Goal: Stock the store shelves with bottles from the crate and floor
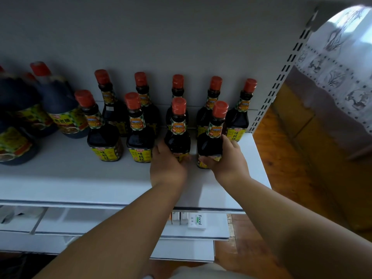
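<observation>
Two dark sauce bottles are held upright on the white shelf (60, 178), one in each hand, near its right end. The left hand (168, 168) is wrapped round the lower body of the left bottle (178, 133), the thumb lying on the bottle's left side and the fingers curled over the yellow label at its base. The right hand (227, 158) is clamped on the right bottle (211, 141), fingers across the front of the label and the thumb behind the right shoulder. On both bottles the long axis is vertical, with the red cap pointed up and the base set toward the shelf; whether either base is fully seated cannot be told, since the hands hide the bottoms. The two held bottles are placed side by side with a narrow gap between them, in line with the two front bottles (138, 129) to their left, so that a front row of four is formed. Behind them a back row of five bottles (213, 103) of the same kind is seen against the rear panel, all upright, caps up. Further left on the shelf several larger bottles (62, 109) with red caps are grouped. On the lower shelf a white box (198, 221) marked "Facial" is visible. At the right, a slotted upright (285, 71) is seen.
</observation>
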A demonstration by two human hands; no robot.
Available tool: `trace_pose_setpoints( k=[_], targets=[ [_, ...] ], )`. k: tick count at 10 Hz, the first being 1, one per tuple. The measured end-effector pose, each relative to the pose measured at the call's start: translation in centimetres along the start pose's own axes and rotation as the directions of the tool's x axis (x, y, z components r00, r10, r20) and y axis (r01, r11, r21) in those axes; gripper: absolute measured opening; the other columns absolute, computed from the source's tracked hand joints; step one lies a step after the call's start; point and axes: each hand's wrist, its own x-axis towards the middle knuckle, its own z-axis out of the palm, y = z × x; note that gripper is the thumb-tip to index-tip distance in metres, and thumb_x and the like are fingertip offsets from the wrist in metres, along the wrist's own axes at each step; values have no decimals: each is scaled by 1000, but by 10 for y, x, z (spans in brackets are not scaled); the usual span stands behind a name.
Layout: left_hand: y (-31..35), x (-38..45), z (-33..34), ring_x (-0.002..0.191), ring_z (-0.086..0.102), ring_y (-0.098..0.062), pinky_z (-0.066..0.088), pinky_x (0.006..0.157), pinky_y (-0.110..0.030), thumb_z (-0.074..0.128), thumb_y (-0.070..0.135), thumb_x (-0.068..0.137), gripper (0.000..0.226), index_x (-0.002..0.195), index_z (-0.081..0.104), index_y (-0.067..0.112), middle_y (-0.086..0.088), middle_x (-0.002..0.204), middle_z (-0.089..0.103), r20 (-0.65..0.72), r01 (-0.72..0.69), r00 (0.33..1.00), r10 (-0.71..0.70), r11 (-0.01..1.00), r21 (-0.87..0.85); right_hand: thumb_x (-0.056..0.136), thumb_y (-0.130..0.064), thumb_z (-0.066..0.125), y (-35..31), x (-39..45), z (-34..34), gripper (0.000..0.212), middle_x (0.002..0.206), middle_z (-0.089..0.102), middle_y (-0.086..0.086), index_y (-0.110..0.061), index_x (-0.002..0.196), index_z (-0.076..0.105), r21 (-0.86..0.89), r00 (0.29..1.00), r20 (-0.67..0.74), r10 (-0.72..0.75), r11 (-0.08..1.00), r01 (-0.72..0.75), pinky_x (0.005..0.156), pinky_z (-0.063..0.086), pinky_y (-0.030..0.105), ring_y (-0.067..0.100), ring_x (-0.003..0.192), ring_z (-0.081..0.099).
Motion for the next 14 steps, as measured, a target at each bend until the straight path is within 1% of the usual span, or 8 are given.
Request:
trace_pose_setpoints(
  k=[1,3,5,8,10,12,13,14],
  targets=[
    [0,0,0,135,41,-29,45,96,-41,72,43,83,88,151,22,18,-7,152,32,-5,6,1000,-6,1000,2,77,-43,77,0,1,-1,78,128,48,-2,-25,142,40,-12,1000,6,-10,1000,10,86,43,27,20,115,53],
    [2,-1,0,135,40,-30,45,99,-43,72,44,83,88,150,23,15,-8,151,32,-10,5,1000,-4,1000,26,78,-44,76,0,1,2,82,132,46,-2,-24,146,35,-23,1000,-12,-5,1000,5,91,45,31,22,119,51],
    [1,1,-1,134,42,-32,47,98,-44,73,46,81,89,149,24,13,-9,151,33,-2,6,1000,-6,1000,28,77,-44,77,-2,2,3,81,133,46,-1,-23,145,37,-21,1000,-18,9,1000,-9,93,45,32,23,119,51],
    [1,2,1,136,39,-33,43,103,-44,73,44,82,89,148,23,10,-11,148,35,-19,9,1000,-9,1000,2,78,-38,78,-8,1,0,79,136,46,-1,-24,144,37,-18,1000,-11,6,1000,-6,90,37,23,20,123,49],
    [-2,2,4,136,36,-34,39,107,-45,73,41,82,89,148,23,9,-14,146,36,-34,-6,999,5,999,-32,78,-36,79,-12,-1,4,77,133,48,0,-26,143,39,-17,999,-44,29,999,-30,89,38,24,21,120,52],
    [2,-1,4,135,38,-34,41,106,-45,74,43,80,95,151,18,13,-13,147,35,-27,52,998,-54,996,-78,78,-44,76,-10,-7,1,79,137,45,0,-22,142,37,-27,997,-9,71,997,-72,88,42,27,22,122,51],
    [4,-21,-1,128,45,-37,43,100,-44,73,40,81,91,151,22,12,-14,145,38,-92,48,994,-57,993,-104,81,-46,72,-6,-20,-3,73,134,44,-1,-23,140,37,-18,997,-19,80,997,-80,88,45,32,21,119,51],
    [4,-43,0,115,54,-39,50,87,-44,73,32,81,77,143,35,8,-18,132,47,-227,20,973,-35,997,-71,85,-42,68,4,-39,-8,60,125,45,-1,-21,134,42,20,996,-95,6,1000,-5,89,47,33,20,115,53]
  ],
)
